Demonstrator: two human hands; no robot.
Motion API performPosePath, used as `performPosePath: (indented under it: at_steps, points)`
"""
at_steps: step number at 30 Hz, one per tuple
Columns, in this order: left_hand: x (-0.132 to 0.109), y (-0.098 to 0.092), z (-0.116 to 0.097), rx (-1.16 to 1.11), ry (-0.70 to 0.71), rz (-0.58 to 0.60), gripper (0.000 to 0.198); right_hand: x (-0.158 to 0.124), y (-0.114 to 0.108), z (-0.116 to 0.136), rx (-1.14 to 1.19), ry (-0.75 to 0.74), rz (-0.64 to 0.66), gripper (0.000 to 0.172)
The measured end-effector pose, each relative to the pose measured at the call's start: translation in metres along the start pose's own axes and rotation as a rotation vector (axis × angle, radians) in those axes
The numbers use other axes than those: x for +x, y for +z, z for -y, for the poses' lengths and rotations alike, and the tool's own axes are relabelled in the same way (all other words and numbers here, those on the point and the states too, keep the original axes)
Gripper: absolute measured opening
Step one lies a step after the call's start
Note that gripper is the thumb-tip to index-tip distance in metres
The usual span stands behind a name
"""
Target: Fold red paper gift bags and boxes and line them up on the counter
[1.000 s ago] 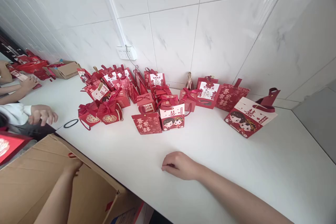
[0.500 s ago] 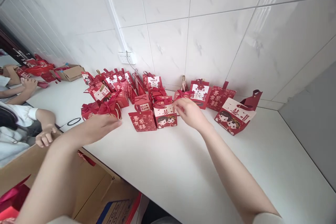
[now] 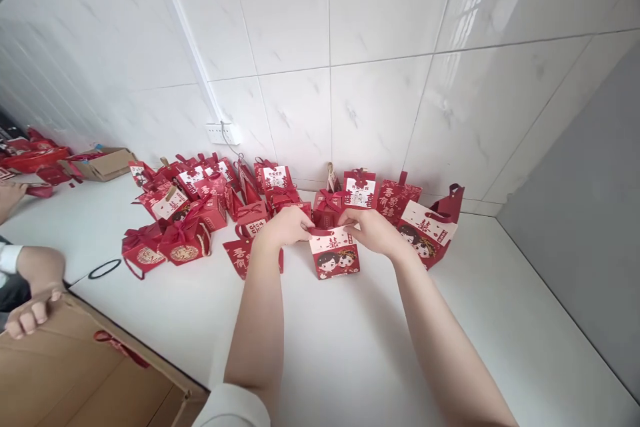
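Note:
A red-and-white gift box [image 3: 336, 261] with two cartoon faces on its front stands upright on the white table. My left hand [image 3: 289, 228] pinches its top left corner beside the red ribbon handle. At the top right corner, my right hand [image 3: 367, 229] grips the same box with thumb and fingers. Partly hidden behind my left forearm is a dark red gift bag [image 3: 237, 257] with pale lettering. A similar cartoon-face box [image 3: 425, 235] leans to the right of my right hand. Directly behind the held box sits a red box with a ribbon bow [image 3: 328, 207].
Several red gift boxes crowd the table's back left, two with round gold emblems [image 3: 184, 253] in front. A black ring [image 3: 105, 269] lies near them. An open cardboard carton [image 3: 75, 360] stands at lower left, with another person's hand [image 3: 30, 317] on its rim.
My left hand has come rightward from the ribboned boxes to the cartoon-face box, which both hands now grip. That box stands apart from the dark red bag. The view has swung right.

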State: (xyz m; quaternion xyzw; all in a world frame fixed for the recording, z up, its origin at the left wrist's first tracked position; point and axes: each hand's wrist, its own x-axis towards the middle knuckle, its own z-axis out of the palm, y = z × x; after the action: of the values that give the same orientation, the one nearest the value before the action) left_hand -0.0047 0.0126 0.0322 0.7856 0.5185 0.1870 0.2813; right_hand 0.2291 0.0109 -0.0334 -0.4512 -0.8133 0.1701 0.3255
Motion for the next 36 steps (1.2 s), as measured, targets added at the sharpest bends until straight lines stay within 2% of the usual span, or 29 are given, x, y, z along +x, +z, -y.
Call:
performPosePath:
  at_steps: [3,7,12,17,23,30,33,36]
  points:
    - [0.003,0.019,0.003,0.012,0.004,-0.024,0.017,-0.006,0.0,-0.004,0.025,0.01,-0.006,0.018]
    - [0.009,0.028,0.001,-0.111,0.081,-0.057,0.024,-0.006,0.008,-0.004,0.067,-0.028,0.007,0.018]
    - [0.013,0.028,0.009,-0.135,0.112,-0.01,0.024,-0.003,0.013,0.001,0.041,-0.027,0.012,0.017]
    - [0.007,0.025,0.021,-0.098,0.118,0.117,0.026,-0.004,0.013,0.002,0.047,-0.035,-0.005,0.017]
    - [0.013,0.036,0.036,-0.212,0.074,0.067,0.028,-0.006,0.013,0.002,0.062,-0.039,0.024,0.018]
    - [0.02,0.042,0.045,-0.251,0.101,0.132,0.028,-0.004,0.02,0.002,0.102,-0.048,0.051,0.014]
    - [0.022,0.045,0.043,-0.314,0.146,0.082,0.032,-0.002,0.026,0.002,0.114,-0.045,0.045,0.017]
    - [0.024,0.047,0.042,-0.285,0.167,0.006,0.029,-0.001,0.029,0.002,0.097,-0.032,0.04,0.022]
